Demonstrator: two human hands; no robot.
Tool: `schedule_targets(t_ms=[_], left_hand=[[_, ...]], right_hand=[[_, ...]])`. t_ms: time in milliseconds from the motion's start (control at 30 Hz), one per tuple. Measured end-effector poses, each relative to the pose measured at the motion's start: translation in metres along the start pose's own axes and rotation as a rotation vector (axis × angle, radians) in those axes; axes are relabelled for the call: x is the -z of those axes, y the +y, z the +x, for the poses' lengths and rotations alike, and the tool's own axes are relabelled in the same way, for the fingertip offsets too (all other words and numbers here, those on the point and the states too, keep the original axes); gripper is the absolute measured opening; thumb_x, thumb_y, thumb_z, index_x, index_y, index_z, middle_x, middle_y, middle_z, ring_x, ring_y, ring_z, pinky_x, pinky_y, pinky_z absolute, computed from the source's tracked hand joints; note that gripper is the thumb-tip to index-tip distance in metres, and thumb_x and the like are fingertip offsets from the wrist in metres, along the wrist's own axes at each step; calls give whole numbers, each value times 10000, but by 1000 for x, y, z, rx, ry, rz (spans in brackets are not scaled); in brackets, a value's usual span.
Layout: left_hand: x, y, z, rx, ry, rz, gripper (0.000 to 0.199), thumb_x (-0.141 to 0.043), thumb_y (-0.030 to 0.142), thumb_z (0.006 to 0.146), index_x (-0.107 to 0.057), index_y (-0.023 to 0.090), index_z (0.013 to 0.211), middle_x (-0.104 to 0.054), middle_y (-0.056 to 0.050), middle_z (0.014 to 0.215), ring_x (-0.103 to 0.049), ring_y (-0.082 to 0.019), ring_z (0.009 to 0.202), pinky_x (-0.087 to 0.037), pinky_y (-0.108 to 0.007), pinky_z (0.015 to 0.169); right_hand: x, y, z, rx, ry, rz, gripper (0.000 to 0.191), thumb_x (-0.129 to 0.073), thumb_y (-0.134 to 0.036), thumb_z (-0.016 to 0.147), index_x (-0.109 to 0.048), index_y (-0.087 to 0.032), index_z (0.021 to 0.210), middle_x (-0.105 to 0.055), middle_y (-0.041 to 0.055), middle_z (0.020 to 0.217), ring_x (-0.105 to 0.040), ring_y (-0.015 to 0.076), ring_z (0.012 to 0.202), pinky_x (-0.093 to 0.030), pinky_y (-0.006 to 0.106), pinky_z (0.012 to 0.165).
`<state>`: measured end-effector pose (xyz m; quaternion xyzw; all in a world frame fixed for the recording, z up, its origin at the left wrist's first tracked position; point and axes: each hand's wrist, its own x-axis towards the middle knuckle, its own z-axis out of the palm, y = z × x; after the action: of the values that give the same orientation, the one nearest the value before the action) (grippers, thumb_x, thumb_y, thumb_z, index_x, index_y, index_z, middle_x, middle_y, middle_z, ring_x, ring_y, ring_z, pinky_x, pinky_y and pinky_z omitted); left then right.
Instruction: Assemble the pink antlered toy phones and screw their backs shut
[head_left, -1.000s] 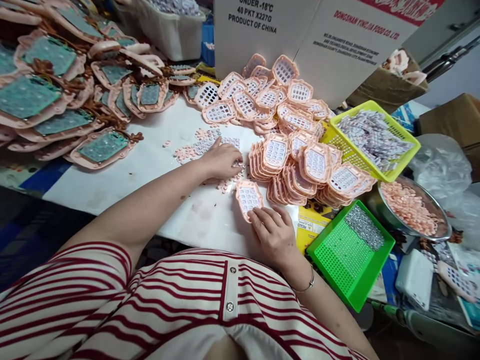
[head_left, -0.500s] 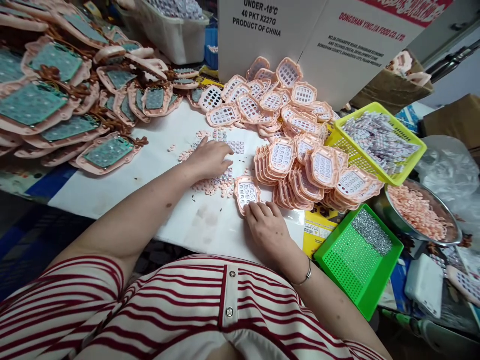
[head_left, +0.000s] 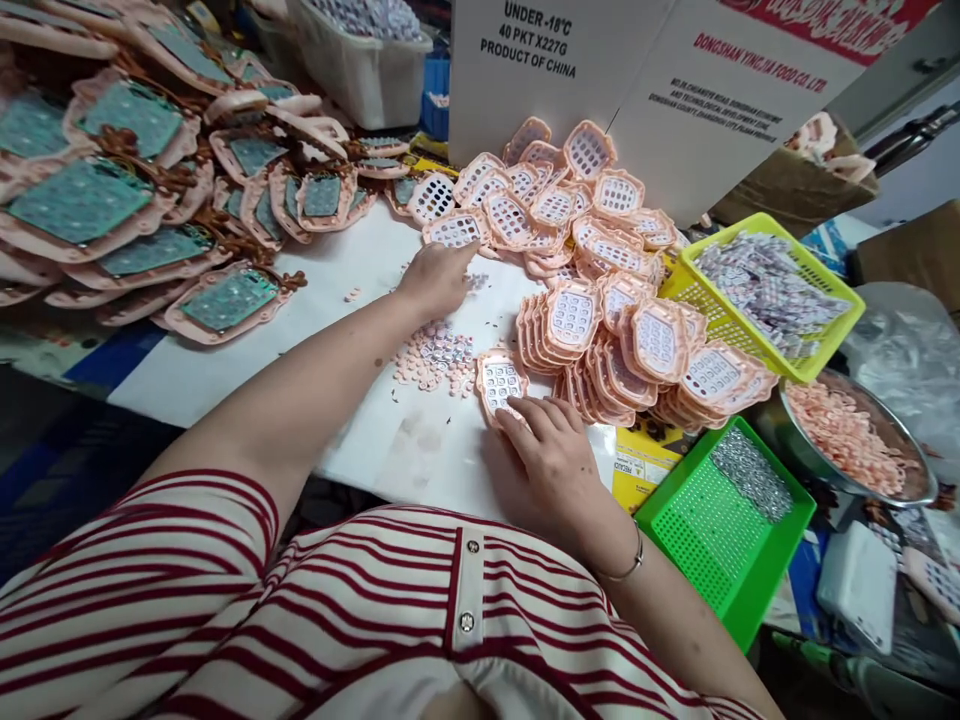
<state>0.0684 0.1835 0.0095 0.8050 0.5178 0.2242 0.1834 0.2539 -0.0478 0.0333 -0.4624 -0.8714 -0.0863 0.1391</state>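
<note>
Left hand: the left hand [head_left: 441, 280] is over the far part of the bench [head_left: 390, 470], its fingers bent close together. The tips are hidden, so I can't tell if it holds anything.
Right hand: the right hand [head_left: 553, 455] is nearer the bench's front edge. Its bent fingers touch the pink plate; I can't tell if they pinch it.
Pink plate: the pink plate [head_left: 501, 380] lies on the bench, back from the front edge, with rows of little squares in its middle.
Little bits: small pink and white bits [head_left: 435, 365] lie loose just left of the plate.
Stacks: stacked pink plates [head_left: 574, 320] stand just past the plate, to its right.
Far edge: a messy heap of pink plates [head_left: 559, 205] sits in front of a big white box [head_left: 525, 110].
Left end: pink shells with green middles [head_left: 225, 303] are piled up high.
Right end: a yellow basket [head_left: 690, 285], a green tray [head_left: 690, 560] and a metal bowl [head_left: 799, 455] sit near each other.
</note>
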Motion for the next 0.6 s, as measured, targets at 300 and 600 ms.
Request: schedule_targets(t_ms=[300, 600], left_hand=[[36, 19, -103, 133, -333, -938, 857, -804, 256, 701, -470, 139, 1482, -653, -6, 734, -603, -138, 616, -491, -254, 581], [23, -16, -105, 175, -98, -849, 576, -739, 339, 757, -632, 130, 1284, -713, -146, 1155, -672, -236, 1031, -534, -372, 895]], right_hand=[[-9, -1, 38, 148, 275, 25, 482, -541, -128, 935, -498, -206, 1409, -587, 158, 1432, -565, 283, 1313, -484, 484, 1064], [-23, -30, 18, -79, 301, 820, 237, -530, -106, 938, -601, -210, 1139, -748, 104, 1090, -723, 152, 934, -593, 282, 785]])
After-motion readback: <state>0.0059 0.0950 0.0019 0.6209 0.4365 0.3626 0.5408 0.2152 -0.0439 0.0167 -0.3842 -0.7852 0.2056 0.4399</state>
